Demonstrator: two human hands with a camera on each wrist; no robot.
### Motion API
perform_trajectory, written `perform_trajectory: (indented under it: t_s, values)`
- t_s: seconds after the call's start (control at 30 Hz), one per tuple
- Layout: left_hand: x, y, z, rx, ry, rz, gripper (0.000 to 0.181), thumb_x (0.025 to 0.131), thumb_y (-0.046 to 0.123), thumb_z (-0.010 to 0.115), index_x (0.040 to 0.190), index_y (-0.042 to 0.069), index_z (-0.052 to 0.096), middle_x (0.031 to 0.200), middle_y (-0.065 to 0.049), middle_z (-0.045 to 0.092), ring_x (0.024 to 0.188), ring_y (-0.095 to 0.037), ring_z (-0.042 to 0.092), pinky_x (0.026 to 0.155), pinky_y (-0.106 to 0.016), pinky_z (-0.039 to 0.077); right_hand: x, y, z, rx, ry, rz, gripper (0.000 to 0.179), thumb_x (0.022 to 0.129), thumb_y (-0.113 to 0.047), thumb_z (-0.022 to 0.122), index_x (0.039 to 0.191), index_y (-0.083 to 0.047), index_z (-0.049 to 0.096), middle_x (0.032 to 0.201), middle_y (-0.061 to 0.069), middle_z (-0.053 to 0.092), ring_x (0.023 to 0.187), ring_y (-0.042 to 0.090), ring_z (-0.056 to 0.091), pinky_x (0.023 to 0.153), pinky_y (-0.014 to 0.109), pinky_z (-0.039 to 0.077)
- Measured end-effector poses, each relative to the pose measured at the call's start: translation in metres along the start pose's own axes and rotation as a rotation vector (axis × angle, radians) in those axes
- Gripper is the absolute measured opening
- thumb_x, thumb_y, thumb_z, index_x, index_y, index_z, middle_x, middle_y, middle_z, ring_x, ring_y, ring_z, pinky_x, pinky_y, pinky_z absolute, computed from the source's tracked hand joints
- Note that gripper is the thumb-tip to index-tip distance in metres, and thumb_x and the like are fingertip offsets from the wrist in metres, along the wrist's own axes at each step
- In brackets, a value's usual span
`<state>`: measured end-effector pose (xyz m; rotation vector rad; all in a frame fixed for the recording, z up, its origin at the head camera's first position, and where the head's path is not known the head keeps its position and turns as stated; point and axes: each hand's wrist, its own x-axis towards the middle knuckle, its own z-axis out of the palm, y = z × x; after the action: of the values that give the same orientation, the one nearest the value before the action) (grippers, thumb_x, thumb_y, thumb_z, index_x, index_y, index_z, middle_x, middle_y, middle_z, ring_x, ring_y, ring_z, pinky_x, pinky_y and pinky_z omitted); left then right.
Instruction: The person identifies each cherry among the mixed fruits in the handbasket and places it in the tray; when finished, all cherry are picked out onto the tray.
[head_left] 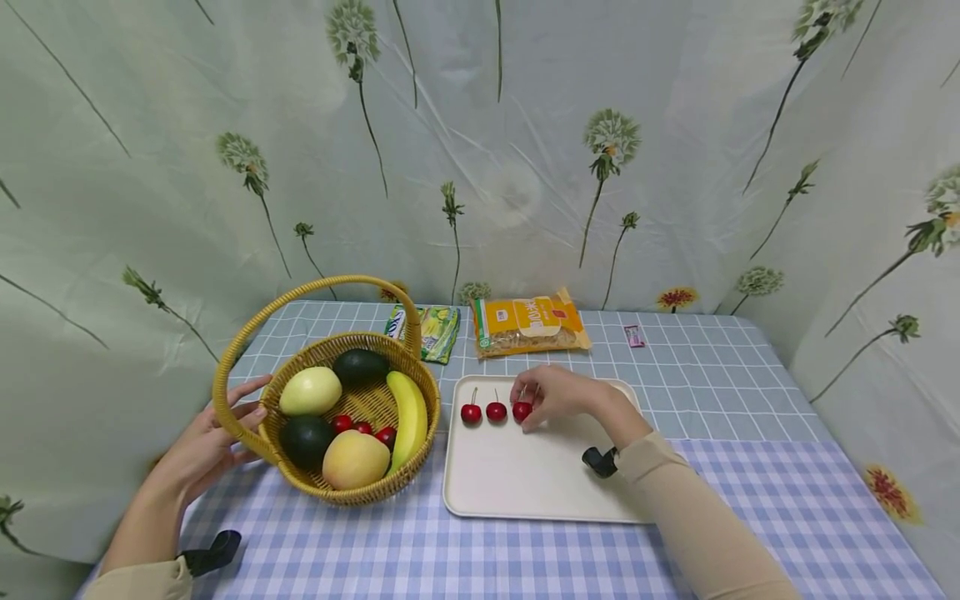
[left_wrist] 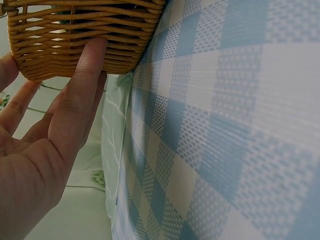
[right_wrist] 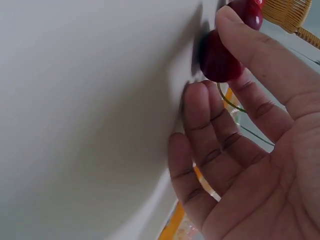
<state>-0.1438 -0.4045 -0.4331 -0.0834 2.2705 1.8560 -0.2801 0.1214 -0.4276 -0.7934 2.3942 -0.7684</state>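
Observation:
My right hand point(head_left: 558, 396) pinches a dark red cherry point(right_wrist: 217, 62) between thumb and fingers, low over the beige tray point(head_left: 517, 475). Two more cherries with stems, the left one point(head_left: 471, 414) and the middle one point(head_left: 497, 412), lie beside it in a row along the tray's upper part. On the left, my left hand point(head_left: 213, 433) rests its fairly straight fingers against the side of a woven basket point(left_wrist: 120, 42) with a tall handle. Inside the basket are a banana point(head_left: 408, 421), a peach point(head_left: 356, 460), a pale yellow-green fruit point(head_left: 310, 391), two dark green fruits and several cherries.
Behind the tray lies an orange bag point(head_left: 528, 325) of dry food. A green packet point(head_left: 438, 332) sits partly behind the basket, and a small pink-purple packet point(head_left: 634, 336) lies at the back right. A checked cloth point(head_left: 360, 550) covers the table's front; a flowered curtain hangs behind.

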Motion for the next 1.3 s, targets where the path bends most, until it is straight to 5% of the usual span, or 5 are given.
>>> perform_trajectory:
  t_s: [0.67,1.03,1.3]
  values:
    - [0.002,-0.003,0.0,-0.025,-0.012,0.012,0.063,0.114,0.022,0.054,0.17,0.027,0.027,0.128,0.025,0.061,0.113,0.003,0.065,0.087,-0.032,0.06,0.004,-0.037,-0.034,-0.09,0.045,-0.094,0.042,0.092,-0.027,0.087,0.128,-0.011,0.072,0.109,0.009,0.071,0.097,0.019,0.065,0.084,0.032,0.054]
    - [0.002,-0.002,-0.001,-0.01,-0.013,0.011,0.063,0.114,0.022,0.054,0.17,0.028,0.027,0.128,0.027,0.06,0.114,0.003,0.064,0.087,-0.033,0.061,0.026,-0.089,-0.022,-0.097,-0.034,-0.206,0.034,0.097,-0.023,0.082,0.128,-0.014,0.071,0.12,0.013,0.074,0.109,0.021,0.068,0.096,0.034,0.056]
    - [0.002,-0.002,-0.001,-0.026,-0.017,0.011,0.063,0.114,0.022,0.054,0.17,0.028,0.027,0.128,0.026,0.06,0.114,0.003,0.064,0.087,-0.034,0.061,0.051,-0.135,-0.01,-0.172,-0.101,-0.307,0.038,0.1,-0.021,0.08,0.135,-0.01,0.069,0.12,0.01,0.073,0.105,0.018,0.068,0.093,0.03,0.057]
